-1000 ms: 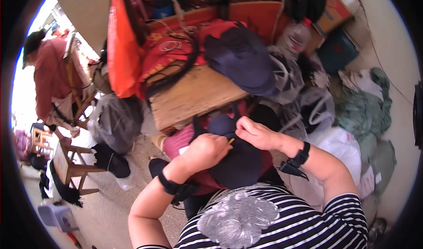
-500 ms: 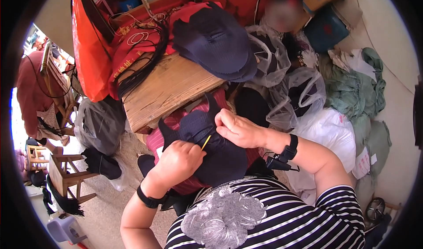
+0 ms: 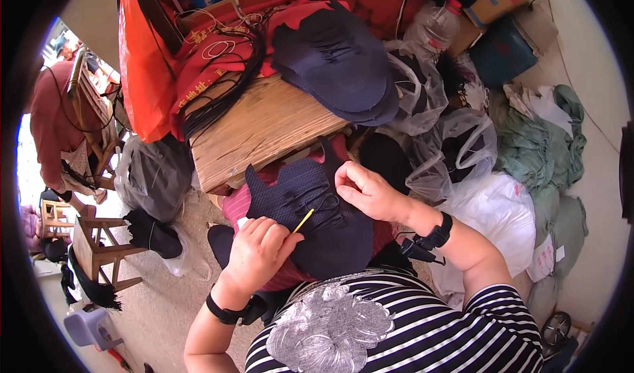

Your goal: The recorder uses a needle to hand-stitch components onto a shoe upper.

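Observation:
A navy textured fabric piece [image 3: 340,244] with gathered folds lies over my lap, its two pointed tabs toward the wooden table. My left hand [image 3: 259,249] rests at its left side, closed on a thin yellow stick-like tool [image 3: 303,221] whose tip points to the dark cord loops on the gathers. At the fabric's right side my right hand [image 3: 370,191] is closed in a pinch. Whatever its fingertips hold, perhaps a dark cord, is hard to make out against the cloth.
Ahead stands a wooden table [image 3: 261,125] bearing stacked navy fabric pieces [image 3: 333,69] and a bundle of black cords [image 3: 241,85]. Plastic bags [image 3: 492,204] and green cloth [image 3: 538,142] crowd the right. A grey bag [image 3: 155,178] and a wooden stool [image 3: 99,241] are at left.
My left hand has drawn a little down and left with the yellow tool, showing more of the gathered fabric. My right hand has shifted slightly right. The view has moved slightly.

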A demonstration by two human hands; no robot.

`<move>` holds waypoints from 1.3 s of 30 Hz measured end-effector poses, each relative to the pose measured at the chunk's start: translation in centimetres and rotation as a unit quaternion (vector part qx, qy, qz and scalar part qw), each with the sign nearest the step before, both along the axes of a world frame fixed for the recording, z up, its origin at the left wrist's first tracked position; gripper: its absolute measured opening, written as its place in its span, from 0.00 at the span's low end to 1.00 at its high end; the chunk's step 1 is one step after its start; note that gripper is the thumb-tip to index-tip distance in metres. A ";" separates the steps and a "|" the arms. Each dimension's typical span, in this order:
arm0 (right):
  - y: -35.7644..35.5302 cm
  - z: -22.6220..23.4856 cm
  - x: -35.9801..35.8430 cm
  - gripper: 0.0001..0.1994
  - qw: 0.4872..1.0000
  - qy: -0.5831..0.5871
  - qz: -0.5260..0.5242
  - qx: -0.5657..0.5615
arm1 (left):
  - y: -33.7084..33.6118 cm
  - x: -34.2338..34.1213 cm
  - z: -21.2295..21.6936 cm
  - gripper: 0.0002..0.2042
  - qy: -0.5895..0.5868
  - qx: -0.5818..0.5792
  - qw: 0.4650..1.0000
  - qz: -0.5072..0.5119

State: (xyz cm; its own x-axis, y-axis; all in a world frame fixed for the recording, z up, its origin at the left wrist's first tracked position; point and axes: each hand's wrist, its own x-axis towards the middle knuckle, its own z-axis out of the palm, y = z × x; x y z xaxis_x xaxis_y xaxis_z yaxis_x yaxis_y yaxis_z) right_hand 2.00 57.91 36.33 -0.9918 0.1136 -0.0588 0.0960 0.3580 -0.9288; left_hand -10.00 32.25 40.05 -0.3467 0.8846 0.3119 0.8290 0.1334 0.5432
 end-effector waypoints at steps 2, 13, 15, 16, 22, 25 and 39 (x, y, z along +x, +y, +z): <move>0.0 0.7 0.0 0.05 1.000 0.029 -0.010 -0.005 | 0.0 0.1 0.1 0.13 0.011 0.003 1.000 0.008; -0.9 3.4 -2.1 0.06 0.991 0.122 0.061 0.012 | 1.6 0.3 0.8 0.12 0.022 0.026 0.998 0.048; -0.9 3.0 -2.4 0.05 0.992 0.111 0.054 -0.011 | 1.8 0.5 0.9 0.11 0.016 0.027 0.998 0.052; -0.9 2.7 -2.6 0.05 0.992 0.111 0.056 -0.012 | 1.9 0.8 0.9 0.09 -0.109 0.007 0.987 0.117; -0.9 1.8 -3.1 0.05 0.993 0.103 0.028 -0.047 | 2.0 0.7 0.8 0.04 -0.265 0.026 0.946 0.186; -0.9 2.0 -3.1 0.05 0.988 0.123 0.044 -0.078 | 1.9 0.6 0.5 0.03 -0.255 0.033 0.946 0.198; -1.4 2.7 -0.9 0.09 0.996 0.085 0.019 0.018 | 1.6 1.6 -0.1 0.03 -0.290 0.093 0.936 0.178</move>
